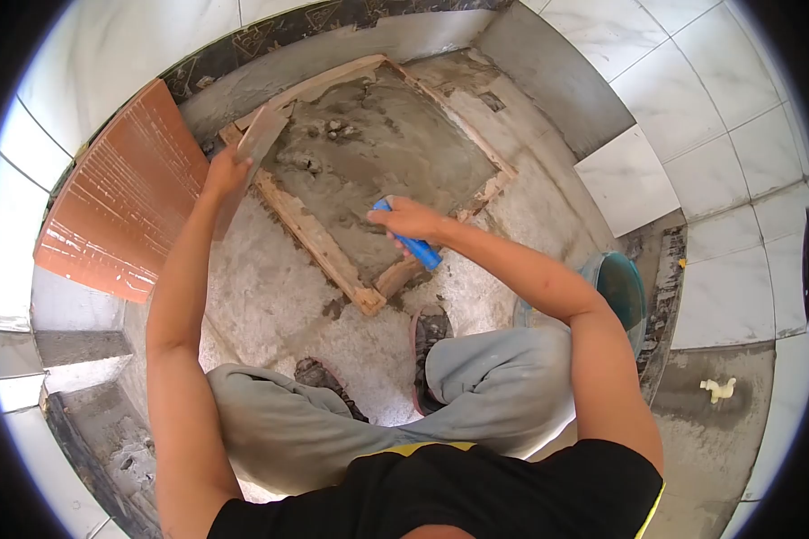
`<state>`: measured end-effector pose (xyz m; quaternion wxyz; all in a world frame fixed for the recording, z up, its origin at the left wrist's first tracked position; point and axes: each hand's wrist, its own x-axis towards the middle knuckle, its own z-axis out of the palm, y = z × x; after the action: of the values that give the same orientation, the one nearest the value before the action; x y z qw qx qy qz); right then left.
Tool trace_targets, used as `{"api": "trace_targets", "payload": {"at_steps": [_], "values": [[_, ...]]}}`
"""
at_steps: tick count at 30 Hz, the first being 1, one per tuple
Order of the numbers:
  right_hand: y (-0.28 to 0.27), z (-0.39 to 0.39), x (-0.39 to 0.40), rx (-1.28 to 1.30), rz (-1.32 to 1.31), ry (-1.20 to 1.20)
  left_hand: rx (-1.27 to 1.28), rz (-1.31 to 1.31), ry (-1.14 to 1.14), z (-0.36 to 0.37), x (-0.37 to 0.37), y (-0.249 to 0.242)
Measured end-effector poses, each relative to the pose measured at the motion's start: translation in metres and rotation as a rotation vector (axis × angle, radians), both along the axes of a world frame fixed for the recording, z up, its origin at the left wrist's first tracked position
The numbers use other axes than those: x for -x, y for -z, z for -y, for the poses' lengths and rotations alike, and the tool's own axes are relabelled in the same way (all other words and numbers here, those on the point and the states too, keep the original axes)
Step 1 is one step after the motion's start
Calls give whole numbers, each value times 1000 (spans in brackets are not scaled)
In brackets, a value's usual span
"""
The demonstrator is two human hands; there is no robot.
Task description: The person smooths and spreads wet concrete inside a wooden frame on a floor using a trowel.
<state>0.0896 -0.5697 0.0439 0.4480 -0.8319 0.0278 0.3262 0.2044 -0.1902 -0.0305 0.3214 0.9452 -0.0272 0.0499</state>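
Observation:
My left hand (229, 171) is closed on the edge of a thin, flat, brownish board (265, 135), tilted up beside the left corner of a wooden frame (301, 238). Wet grey mortar (360, 171) fills the frame, with a few lumps and hollows at its upper left. Over the near part of the mortar, my right hand (411, 221) is wrapped round a blue-handled tool (420, 252). Its working end cannot be made out. The handle slants down to the right, above the frame's near edge.
A large reddish-brown ribbed tile (121, 198) leans on the left wall. To the right of my knee stands a teal bucket (622, 292). A white tile (626, 180) rests against the right wall, near a pale pipe fitting (717, 389). My shoes (430, 346) are on the rough floor.

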Motion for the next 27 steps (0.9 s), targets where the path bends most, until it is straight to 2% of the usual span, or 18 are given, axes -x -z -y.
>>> {"api": "trace_targets", "payload": {"at_steps": [1, 3, 5, 6, 11, 15, 18, 22, 24, 27], "values": [[4, -9, 1, -7, -31, -36, -5, -2, -5, -3, 9, 9], [17, -27, 3, -20, -62, -78, 223, 97, -57, -6, 27, 27], [40, -43, 1, 85, -104, -228, 234, 91, -84, -9, 36, 41], [45, -52, -2, 81, -105, -229, 252, 83, -105, -8, 40, 45], [62, -79, -40, 327, 72, -397, 271, 90, -127, 6, 52, 42], [68, -59, -44, 252, 22, -293, 351, 166, -93, 5, 50, 53], [81, -39, -46, 303, 140, -305, 208, 255, -118, 6, 49, 61], [66, -40, -80, 400, 150, -219, 324, 191, -139, 12, 54, 51], [60, -37, -76, 388, 139, -157, 169, 150, -128, 8, 52, 47], [33, -11, -58, 480, 147, -248, 126, 222, -167, 1, 42, 84]]}}
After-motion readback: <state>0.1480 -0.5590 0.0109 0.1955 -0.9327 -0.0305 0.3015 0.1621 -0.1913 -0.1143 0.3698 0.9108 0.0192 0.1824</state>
